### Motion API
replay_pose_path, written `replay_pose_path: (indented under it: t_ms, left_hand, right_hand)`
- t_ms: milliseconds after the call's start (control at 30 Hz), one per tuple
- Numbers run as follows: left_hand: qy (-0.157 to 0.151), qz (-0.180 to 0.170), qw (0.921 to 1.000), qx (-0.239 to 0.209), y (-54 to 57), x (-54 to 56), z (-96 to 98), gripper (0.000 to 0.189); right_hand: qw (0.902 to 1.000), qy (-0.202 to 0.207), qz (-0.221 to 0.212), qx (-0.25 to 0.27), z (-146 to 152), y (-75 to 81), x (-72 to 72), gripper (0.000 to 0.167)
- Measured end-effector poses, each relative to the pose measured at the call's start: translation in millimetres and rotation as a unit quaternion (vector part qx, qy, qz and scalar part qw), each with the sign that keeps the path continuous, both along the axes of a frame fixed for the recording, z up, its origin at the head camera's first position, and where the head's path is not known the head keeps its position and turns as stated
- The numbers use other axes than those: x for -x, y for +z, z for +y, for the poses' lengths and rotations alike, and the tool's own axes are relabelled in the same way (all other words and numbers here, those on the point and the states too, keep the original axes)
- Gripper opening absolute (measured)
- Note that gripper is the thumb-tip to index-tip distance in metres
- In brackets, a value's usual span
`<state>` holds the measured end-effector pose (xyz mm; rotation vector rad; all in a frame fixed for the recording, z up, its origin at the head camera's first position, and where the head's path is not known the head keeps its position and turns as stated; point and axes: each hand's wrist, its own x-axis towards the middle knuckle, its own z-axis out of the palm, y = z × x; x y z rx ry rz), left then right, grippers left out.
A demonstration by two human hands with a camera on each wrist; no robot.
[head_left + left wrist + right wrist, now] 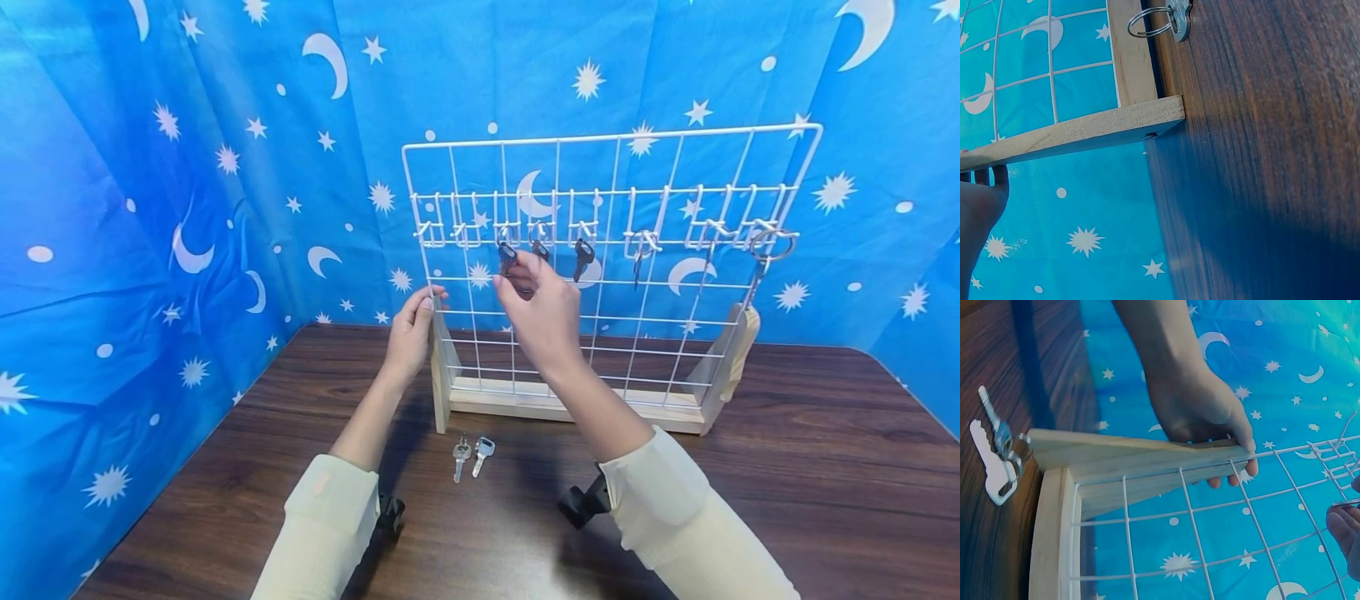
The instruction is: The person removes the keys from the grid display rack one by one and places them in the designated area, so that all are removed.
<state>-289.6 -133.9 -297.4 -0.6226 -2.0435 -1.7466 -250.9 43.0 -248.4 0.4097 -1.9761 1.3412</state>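
- Currently, the person's right grip (546, 317) pinches a dark-headed key (507, 253) between thumb and fingers, just below the third hook (506, 232) from the left; whether the key's ring sits on that hook, I cannot tell (fingers and wires crowd the spot).
- The left grip (410, 332) clasps the left wooden support (441, 379) near its top, fingers wrapped round the board's edge.
- A white wire grid (585, 138) stands between this support and the right wooden support (731, 354), above a pale wooden base (517, 403).
- Beside the right grip, two more dark-headed keys (583, 258) hang from the fourth and fifth hooks.
- Farther right, three further keys (637, 271) hang from the last three hooks.
- Two silver keys (484, 447) lie side by side on the dark wood-grain table (825, 467), in front of the grid's left end (the left wrist view shows a ring through one).
- Behind everything hangs a blue cloth (465, 83) printed with white moons and stars.
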Motion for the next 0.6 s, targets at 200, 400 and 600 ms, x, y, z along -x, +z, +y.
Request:
replay_pose_path:
  t_ms: [200, 400, 600]
  left_hand:
    - [0.001, 0.001, 1.0, 0.004, -1.3, 1.9, -0.4, 0.031]
    - [-0.005, 0.006, 1.0, -0.005, -14.8, 18.6, -4.4, 0.032]
    - [0.002, 0.013, 0.9999, -0.001, -21.6, 25.5, -6.5, 0.033]
  right_hand:
    - [0.9995, 0.009, 0.0, 0.029, -3, 1.8, 2.1, 0.025]
    - [0.9974, 0.024, 0.017, 0.066, -3, 4.8, 1.0, 0.016]
    - [0.9969, 0.034, 0.017, 0.07, -3, 4.6, -1.1, 0.015]
